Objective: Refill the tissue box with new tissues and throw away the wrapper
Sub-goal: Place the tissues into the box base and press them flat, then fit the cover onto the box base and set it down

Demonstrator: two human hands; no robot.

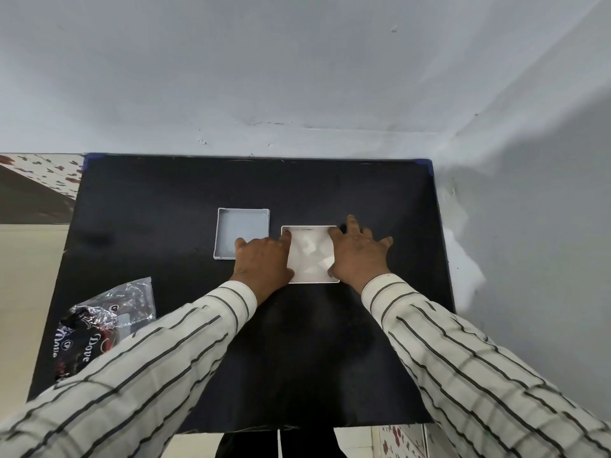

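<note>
A square white tissue box (310, 230) stands open at the middle of the black table (165, 200), with white tissues (310, 252) inside it. My left hand (263, 262) lies on the box's left side, fingers spread over the edge. On the box's right side rests my right hand (357, 251), its fingers splayed past the far right corner. The box's grey-white lid (243, 226) sits upside down just left of the box, partly under my left hand. A crumpled plastic wrapper (99, 325), clear and black with "Dove" printed on it, lies at the table's near left.
The table is pushed against a pale wall at the back and right. Patterned floor tiles (43, 173) show at the far left and a beige floor beyond the left edge. My striped sleeves cross the near half of the table.
</note>
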